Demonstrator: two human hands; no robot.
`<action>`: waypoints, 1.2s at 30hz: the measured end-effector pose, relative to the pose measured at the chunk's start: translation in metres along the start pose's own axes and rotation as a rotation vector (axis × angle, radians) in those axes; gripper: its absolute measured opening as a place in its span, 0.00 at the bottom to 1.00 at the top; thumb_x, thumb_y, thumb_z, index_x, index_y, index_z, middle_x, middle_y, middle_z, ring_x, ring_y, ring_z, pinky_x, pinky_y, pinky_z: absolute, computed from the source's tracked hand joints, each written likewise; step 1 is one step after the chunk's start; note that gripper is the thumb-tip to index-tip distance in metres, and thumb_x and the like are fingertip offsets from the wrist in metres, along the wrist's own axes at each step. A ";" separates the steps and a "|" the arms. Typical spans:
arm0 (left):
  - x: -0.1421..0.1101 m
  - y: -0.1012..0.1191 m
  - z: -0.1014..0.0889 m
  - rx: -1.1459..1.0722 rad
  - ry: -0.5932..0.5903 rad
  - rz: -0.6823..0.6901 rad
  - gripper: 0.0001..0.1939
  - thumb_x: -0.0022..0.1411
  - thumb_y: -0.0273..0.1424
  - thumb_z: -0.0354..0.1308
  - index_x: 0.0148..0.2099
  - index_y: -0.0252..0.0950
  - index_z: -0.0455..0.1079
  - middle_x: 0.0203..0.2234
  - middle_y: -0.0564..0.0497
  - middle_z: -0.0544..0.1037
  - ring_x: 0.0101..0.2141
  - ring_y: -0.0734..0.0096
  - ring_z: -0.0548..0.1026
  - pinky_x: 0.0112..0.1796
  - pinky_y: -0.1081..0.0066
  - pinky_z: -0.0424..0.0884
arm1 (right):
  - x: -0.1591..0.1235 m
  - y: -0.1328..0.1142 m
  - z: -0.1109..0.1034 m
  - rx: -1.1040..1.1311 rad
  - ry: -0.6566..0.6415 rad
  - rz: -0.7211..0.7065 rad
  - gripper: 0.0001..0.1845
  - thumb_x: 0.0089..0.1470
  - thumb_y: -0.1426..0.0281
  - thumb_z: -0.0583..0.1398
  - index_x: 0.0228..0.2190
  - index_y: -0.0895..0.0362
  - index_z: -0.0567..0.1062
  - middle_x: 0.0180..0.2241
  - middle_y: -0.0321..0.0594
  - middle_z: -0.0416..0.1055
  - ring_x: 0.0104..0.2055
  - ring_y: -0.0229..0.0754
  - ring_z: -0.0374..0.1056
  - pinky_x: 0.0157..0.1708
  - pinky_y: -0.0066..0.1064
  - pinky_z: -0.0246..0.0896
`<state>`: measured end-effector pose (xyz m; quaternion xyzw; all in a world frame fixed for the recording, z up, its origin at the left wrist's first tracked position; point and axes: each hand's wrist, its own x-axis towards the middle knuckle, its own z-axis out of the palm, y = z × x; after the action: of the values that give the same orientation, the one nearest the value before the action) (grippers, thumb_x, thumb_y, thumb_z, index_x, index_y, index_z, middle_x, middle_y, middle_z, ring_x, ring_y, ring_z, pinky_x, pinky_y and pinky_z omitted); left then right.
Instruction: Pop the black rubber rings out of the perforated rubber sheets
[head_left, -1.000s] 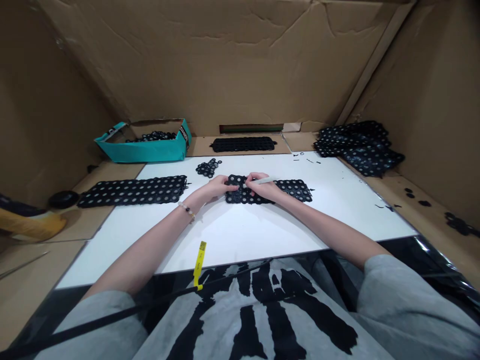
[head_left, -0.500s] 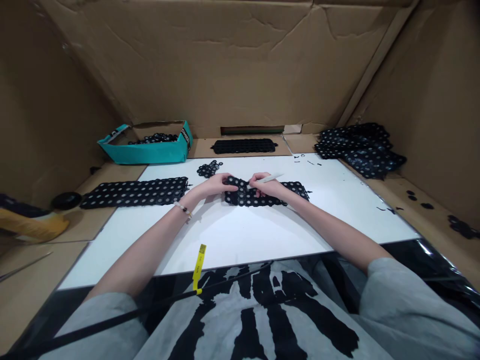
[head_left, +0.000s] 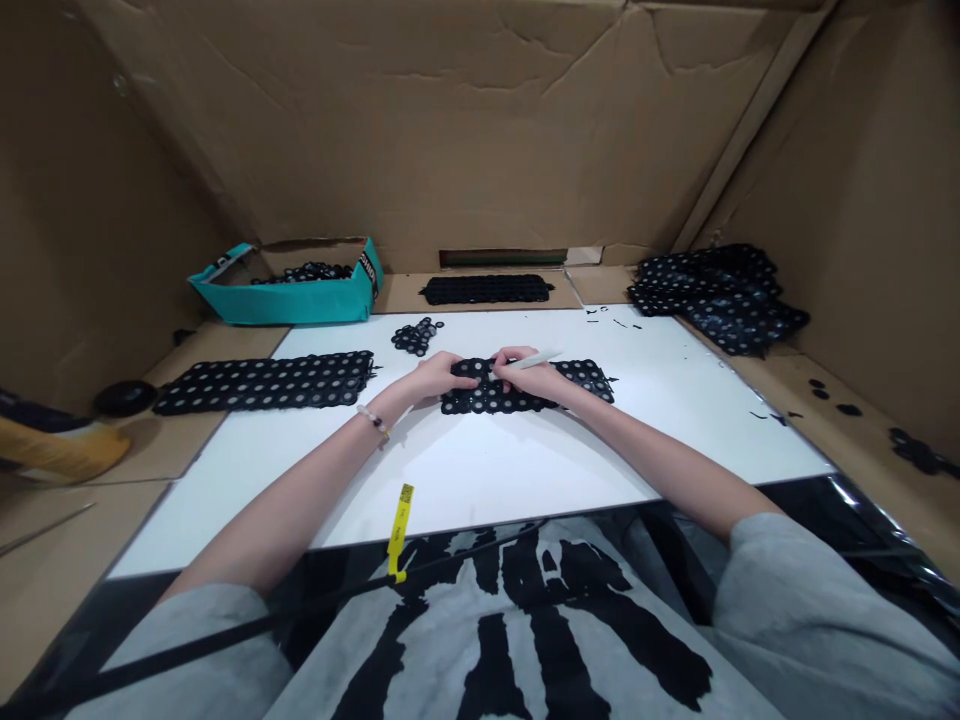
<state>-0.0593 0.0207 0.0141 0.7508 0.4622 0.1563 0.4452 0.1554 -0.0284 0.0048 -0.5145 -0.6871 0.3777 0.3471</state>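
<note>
Grip: our L hand (head_left: 439, 375) rests on the left end of a black perforated mesh sheet w/ silver-grey rings (head_left: 469, 398), fingers laid over it, can't tell if pinching. Our R hand (head_left: 529, 375) is clenched on a slim white pen-shaped tool (head_left: 538, 360), tip hidden by the fingers. Sheet lies on a white flat board (head_left: 465, 480), just right of board centre, both hands on it.

Best we hold sheet flat w/ L and choke up on tool near tip for control, IMO.

Pose: forearms reach fwd from grey sleeves (head_left: 210, 640), elbows wide, wrists low, beaded bracelet (head_left: 373, 420) on L wrist.

L to R: black round disc (head_left: 124, 398) on cardboard; long black ringed sheet (head_left: 262, 383) on board; teal cardboard box (head_left: 225, 305) w/ black ring pieces (head_left: 307, 272); small black ring cluster (head_left: 416, 338); black sheet (head_left: 486, 289) on cardboard at back; yellow tag (head_left: 400, 520) hanging at chest, nearer us; heaped black sheets (head_left: 712, 300) back R; black scraps (head_left: 847, 408) on cardboard far R.
</note>
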 end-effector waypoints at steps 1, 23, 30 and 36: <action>0.000 0.000 0.000 -0.047 -0.020 -0.016 0.20 0.41 0.44 0.70 0.29 0.34 0.72 0.24 0.52 0.76 0.28 0.65 0.72 0.29 0.69 0.64 | -0.001 -0.001 0.001 -0.016 0.013 -0.015 0.05 0.50 0.69 0.57 0.25 0.56 0.71 0.19 0.32 0.70 0.24 0.37 0.68 0.28 0.26 0.60; 0.006 0.004 -0.006 0.344 -0.071 0.129 0.22 0.47 0.49 0.64 0.33 0.35 0.76 0.27 0.52 0.78 0.32 0.62 0.72 0.33 0.70 0.61 | -0.005 -0.008 -0.002 0.013 -0.042 -0.038 0.05 0.49 0.68 0.57 0.26 0.56 0.71 0.18 0.31 0.69 0.24 0.37 0.68 0.30 0.28 0.60; 0.007 0.001 -0.006 0.199 -0.105 0.097 0.20 0.45 0.48 0.65 0.27 0.35 0.72 0.19 0.56 0.69 0.26 0.69 0.65 0.29 0.71 0.57 | -0.003 -0.005 0.000 0.009 -0.032 -0.023 0.05 0.48 0.68 0.57 0.26 0.55 0.71 0.18 0.30 0.70 0.25 0.38 0.67 0.30 0.28 0.59; 0.005 -0.001 -0.008 0.073 -0.163 0.050 0.20 0.45 0.48 0.66 0.29 0.34 0.72 0.20 0.56 0.68 0.24 0.72 0.63 0.28 0.71 0.57 | -0.004 -0.004 0.000 0.041 -0.035 -0.041 0.06 0.49 0.66 0.57 0.25 0.55 0.70 0.19 0.31 0.69 0.24 0.38 0.66 0.30 0.28 0.58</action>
<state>-0.0625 0.0290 0.0170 0.7880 0.4111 0.0886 0.4496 0.1540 -0.0329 0.0080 -0.4862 -0.6957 0.3936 0.3532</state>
